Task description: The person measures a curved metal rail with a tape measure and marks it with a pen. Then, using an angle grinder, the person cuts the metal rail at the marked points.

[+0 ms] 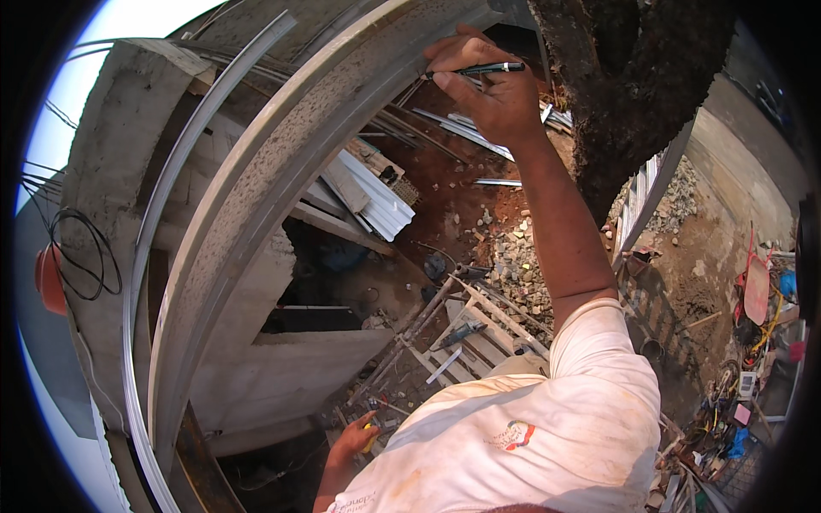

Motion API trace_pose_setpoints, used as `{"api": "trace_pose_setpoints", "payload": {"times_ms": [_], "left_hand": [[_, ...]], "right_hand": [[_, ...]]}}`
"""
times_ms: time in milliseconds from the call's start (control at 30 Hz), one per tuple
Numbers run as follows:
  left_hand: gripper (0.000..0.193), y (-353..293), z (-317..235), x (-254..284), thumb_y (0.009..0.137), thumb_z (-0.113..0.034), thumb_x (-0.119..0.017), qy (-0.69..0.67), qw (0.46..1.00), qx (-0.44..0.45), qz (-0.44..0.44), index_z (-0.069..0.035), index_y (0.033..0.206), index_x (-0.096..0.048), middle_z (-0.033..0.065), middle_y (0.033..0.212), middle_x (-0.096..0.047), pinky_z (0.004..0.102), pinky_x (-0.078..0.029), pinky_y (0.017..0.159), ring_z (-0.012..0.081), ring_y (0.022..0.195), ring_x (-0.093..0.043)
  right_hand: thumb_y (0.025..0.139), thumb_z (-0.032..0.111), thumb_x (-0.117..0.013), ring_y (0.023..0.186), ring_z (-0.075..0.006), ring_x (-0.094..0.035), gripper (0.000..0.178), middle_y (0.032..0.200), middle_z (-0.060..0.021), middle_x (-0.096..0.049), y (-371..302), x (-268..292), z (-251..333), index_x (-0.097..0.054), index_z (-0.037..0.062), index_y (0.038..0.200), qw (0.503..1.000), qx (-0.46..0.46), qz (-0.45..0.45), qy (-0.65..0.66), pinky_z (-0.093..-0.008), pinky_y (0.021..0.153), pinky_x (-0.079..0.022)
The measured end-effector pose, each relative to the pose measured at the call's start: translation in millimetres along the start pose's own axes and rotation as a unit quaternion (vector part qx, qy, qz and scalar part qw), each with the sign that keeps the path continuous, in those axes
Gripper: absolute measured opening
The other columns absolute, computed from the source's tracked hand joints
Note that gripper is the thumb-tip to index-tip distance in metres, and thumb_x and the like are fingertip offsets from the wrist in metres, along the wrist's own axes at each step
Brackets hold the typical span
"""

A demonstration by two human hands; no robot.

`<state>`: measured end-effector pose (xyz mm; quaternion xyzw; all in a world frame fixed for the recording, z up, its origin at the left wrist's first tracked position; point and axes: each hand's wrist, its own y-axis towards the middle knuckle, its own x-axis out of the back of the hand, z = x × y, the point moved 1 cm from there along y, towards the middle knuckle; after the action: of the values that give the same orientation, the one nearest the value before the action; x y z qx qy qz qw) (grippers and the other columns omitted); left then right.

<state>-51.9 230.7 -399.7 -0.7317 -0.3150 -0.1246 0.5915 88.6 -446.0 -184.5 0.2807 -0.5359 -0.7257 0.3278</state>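
Observation:
My right hand (492, 90) is raised at the top, fingers closed around a dark marker pen (492, 68). The pen's left end meets the edge of a long grey beam (282, 128), and my fingers are beside that edge. The beam's speckled face looks bent by the lens and runs from the top down to the lower left. Low down, near my body, my left hand (349, 440) is closed on a small yellow object (371, 438), whose kind I cannot make out.
A thin metal channel (171, 171) runs left of the beam, along a concrete wall (103, 145). Below are a wooden scaffold platform (479, 329) bearing a power tool (462, 333), rubble (522, 265) and corrugated sheets (385, 205). A dark rough mass (633, 94) hangs at upper right.

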Motion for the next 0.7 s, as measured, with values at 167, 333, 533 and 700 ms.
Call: {"api": "trace_pose_setpoints", "payload": {"times_ms": [167, 333, 533, 700], "left_hand": [[0.073, 3.1, -3.0, 2.1, 0.084, -0.041, -0.072, 0.005, 1.000, 0.008, -0.001, -0.020, 0.150, -0.051, 0.0204, 0.143, -0.059, 0.0371, -0.048, 0.105, 0.0304, 0.127, -0.060], [0.073, 3.0, -4.5, 2.6, 0.084, -0.041, -0.072, 0.018, 1.000, -0.010, 0.001, -0.020, 0.151, -0.050, 0.0205, 0.143, -0.059, 0.0372, -0.048, 0.105, 0.0313, 0.128, -0.060], [0.071, 7.8, -0.4, 2.5, 0.084, -0.041, -0.072, 0.032, 0.999, -0.029, 0.002, -0.021, 0.150, -0.051, 0.0215, 0.139, -0.062, 0.0370, -0.049, 0.104, 0.0300, 0.125, -0.062], [0.071, 10.3, 7.3, 2.6, 0.084, -0.041, -0.073, 0.042, 0.998, -0.035, 0.004, -0.022, 0.149, -0.052, 0.0208, 0.130, -0.066, 0.0366, -0.051, 0.099, 0.0274, 0.115, -0.065]], "right_hand": [[0.090, 0.004, -0.073, 0.104, -0.0223, -0.069, 0.005, 0.095, -0.0085, -0.075, 0.6, -0.6, -0.4, -0.071, 0.0045, 0.094, 1.000, 0.014, -0.018, 0.003, -0.0422, 0.107, -0.044], [0.091, 0.005, -0.073, 0.105, -0.0226, -0.070, 0.004, 0.094, -0.0073, -0.075, 3.5, 0.1, -2.5, -0.071, 0.0053, 0.094, 0.998, 0.029, -0.019, 0.056, -0.0449, 0.111, -0.042], [0.090, 0.004, -0.073, 0.106, -0.0228, -0.070, 0.005, 0.093, -0.0056, -0.075, -0.2, 2.5, -8.6, -0.072, 0.0056, 0.095, 0.999, 0.034, 0.005, 0.029, -0.0464, 0.115, -0.038], [0.089, 0.003, -0.072, 0.107, -0.0223, -0.070, 0.005, 0.092, -0.0053, -0.075, 2.3, 1.3, 4.9, -0.073, 0.0059, 0.093, 0.999, -0.021, -0.005, 0.036, -0.0468, 0.117, -0.035]]}}
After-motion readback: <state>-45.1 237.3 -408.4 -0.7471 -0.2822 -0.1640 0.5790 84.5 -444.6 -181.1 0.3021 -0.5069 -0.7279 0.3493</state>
